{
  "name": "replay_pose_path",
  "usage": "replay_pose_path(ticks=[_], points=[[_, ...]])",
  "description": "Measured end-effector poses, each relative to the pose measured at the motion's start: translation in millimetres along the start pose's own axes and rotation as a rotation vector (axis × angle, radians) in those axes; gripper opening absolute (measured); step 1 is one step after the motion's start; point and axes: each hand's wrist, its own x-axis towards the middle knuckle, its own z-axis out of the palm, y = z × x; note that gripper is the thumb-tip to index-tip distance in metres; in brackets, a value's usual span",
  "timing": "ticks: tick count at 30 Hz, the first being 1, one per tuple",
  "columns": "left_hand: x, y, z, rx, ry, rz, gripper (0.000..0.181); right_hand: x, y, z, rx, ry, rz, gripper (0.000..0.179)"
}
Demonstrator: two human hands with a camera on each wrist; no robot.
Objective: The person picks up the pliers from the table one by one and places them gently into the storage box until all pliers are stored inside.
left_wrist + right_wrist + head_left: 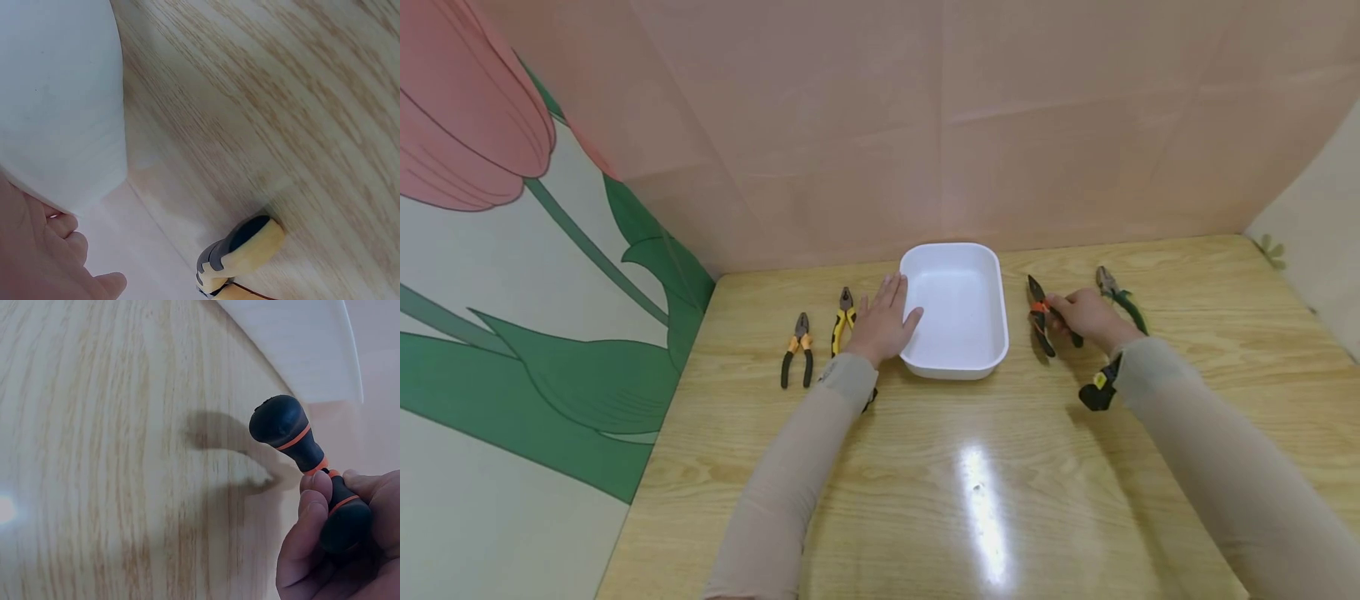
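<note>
My left hand [883, 325] lies along the left rim of a white plastic tub [957, 372], its fingers straight and the thumb reaching over the rim. In the left wrist view its fingertips [76, 245] show at the tub's edge. To the right of the tub, my right hand [1086, 317] grips long-nose pliers [1038, 307] with black and orange-red handles, their pointed tip aimed away from me. The right wrist view shows one handle [279, 423] standing free of the fingers, the other held between fingers and thumb. A shadow falls on the table below.
Yellow-and-black pliers [838, 327] lie partly hidden behind the left hand. Further left rest orange-and-black pliers [801, 342]. Green-handled pliers [1127, 304] lie right of my right hand. A pink-covered wall [850, 150] borders the wooden table [910, 500] at the back.
</note>
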Motion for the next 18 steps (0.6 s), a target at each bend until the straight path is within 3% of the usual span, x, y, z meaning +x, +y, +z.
replay_pose_path(ticks=[18], points=[[0.9,-2.2,1.5,-0.01,0.012,0.012,0.073,-5.2,-8.5,-6.3,0.011,0.032,-0.014,0.064]])
